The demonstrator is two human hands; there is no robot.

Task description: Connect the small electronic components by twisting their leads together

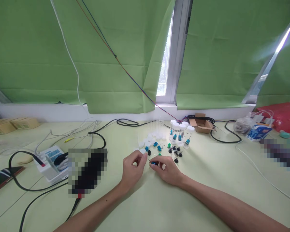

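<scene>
My right hand [168, 170] pinches a small blue piece [154, 163] with a dark part at one end, low over the table. Facing it, my left hand [134, 166] has thumb and forefinger pressed together; whatever is between them is too small to make out. A thin metal pin shows between the two hands. Just beyond my fingers lie loose blue pieces [159, 148], some with thin metal pins, and a green piece [169, 145]. Several black pieces with pins [176, 160] lie to the right. Behind them stand clear tubes with white caps [188, 137], blue pieces inside.
Empty-looking clear tubes [159, 129] stand at the back beside loose white caps [141, 144]. An open cardboard box [201, 125] sits near the wall. Left are a white power box [50, 164], black cables and a pixelated dark object [88, 172]. A blue-white packet [258, 132] lies right.
</scene>
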